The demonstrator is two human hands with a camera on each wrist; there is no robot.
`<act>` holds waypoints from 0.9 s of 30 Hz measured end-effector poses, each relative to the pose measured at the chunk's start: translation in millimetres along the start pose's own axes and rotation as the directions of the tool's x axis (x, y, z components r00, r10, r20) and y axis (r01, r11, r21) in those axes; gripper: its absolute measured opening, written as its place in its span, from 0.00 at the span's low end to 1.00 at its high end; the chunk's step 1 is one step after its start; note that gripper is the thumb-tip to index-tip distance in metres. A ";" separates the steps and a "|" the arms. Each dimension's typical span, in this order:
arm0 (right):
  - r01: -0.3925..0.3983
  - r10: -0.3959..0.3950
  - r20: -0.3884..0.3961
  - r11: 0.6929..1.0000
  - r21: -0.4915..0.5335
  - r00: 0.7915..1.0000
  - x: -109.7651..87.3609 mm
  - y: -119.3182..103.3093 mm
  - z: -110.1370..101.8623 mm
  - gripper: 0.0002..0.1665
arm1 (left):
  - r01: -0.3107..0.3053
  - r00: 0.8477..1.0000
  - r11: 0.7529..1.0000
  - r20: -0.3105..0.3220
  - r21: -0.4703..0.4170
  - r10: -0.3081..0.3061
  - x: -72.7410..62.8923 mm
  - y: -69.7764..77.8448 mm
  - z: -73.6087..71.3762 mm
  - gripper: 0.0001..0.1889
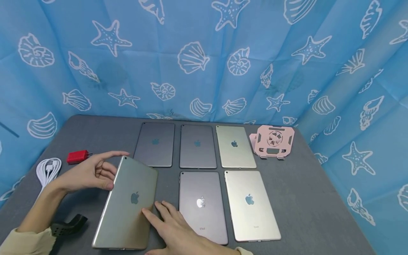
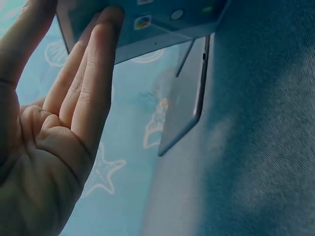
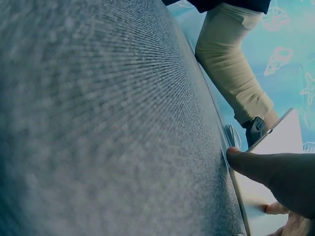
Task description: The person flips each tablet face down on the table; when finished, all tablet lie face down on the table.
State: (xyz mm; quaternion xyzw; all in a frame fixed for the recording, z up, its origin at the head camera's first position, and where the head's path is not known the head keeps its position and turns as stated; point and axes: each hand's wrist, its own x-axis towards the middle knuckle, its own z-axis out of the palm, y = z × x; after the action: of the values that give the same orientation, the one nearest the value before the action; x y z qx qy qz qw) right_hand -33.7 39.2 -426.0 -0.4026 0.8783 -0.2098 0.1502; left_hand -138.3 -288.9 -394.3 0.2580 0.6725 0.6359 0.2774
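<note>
A silver-grey tablet [image 1: 124,216] leans up off the table at the front left, its logo side facing the head camera. My left hand [image 1: 86,172] grips its upper left edge, the thumb at the edge and other fingers behind. In the left wrist view that hand's fingers [image 2: 93,73] rest against the lit screen [image 2: 167,22], where app icons show. My right hand [image 1: 180,228] lies low beside the tablet with fingers extended, the index fingertip touching its back near the right edge. Its thumb [image 3: 256,164] shows in the right wrist view.
Three tablets lie logo up in a back row: dark [image 1: 154,150], grey [image 1: 197,150] and pale gold [image 1: 236,150]. Nearer are a grey tablet [image 1: 202,212] and a silver one [image 1: 255,214]. A pink stand [image 1: 271,140], red charger [image 1: 77,157] and white cable [image 1: 47,171] flank them.
</note>
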 end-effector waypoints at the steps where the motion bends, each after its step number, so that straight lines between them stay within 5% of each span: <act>1: -0.001 0.001 0.002 1.000 0.003 1.000 -0.2 0.0 0.1 0.59 | 0.005 1.000 1.000 0.005 -0.008 -0.005 -0.8 -0.9 -0.7 0.44; 10: -0.014 0.014 -0.015 1.000 0.008 1.000 -3.7 0.1 1.9 0.54 | -0.011 0.995 1.000 0.101 -0.005 0.012 -2.7 -12.2 -6.1 0.45; 27: -0.007 0.008 -0.063 1.000 0.011 0.998 -12.1 2.6 4.0 0.50 | 0.098 0.990 0.985 0.089 0.141 -0.111 2.5 -31.1 -0.2 0.53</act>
State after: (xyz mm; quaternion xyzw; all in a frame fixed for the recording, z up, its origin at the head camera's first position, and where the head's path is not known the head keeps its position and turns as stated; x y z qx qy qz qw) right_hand -25.9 49.1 -429.6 -0.3917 0.8829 -0.2266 0.1255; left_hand -140.1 -289.1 -425.5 0.2710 0.7127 0.5600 0.3242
